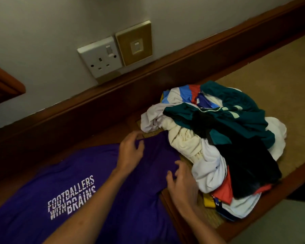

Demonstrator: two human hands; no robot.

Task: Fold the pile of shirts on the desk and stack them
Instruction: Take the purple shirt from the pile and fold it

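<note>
A purple shirt (74, 169) with white lettering lies spread flat on the desk (275, 74), at the lower left. My left hand (130, 150) is at the shirt's far right corner, fingers curled and pinching the purple fabric. My right hand (181, 182) grips the same end of the shirt nearer to me, its fingers curled over the edge. Just right of both hands sits a crumpled pile of shirts (218, 138) in white, cream, teal, black, red and blue. The pile touches the purple shirt's edge.
A raised dark wooden ledge (95, 106) runs along the desk's back against the wall. Above it are a white wall socket (100, 57) and a gold switch plate (134, 43). Bare tan desk surface shows beyond the pile at the right.
</note>
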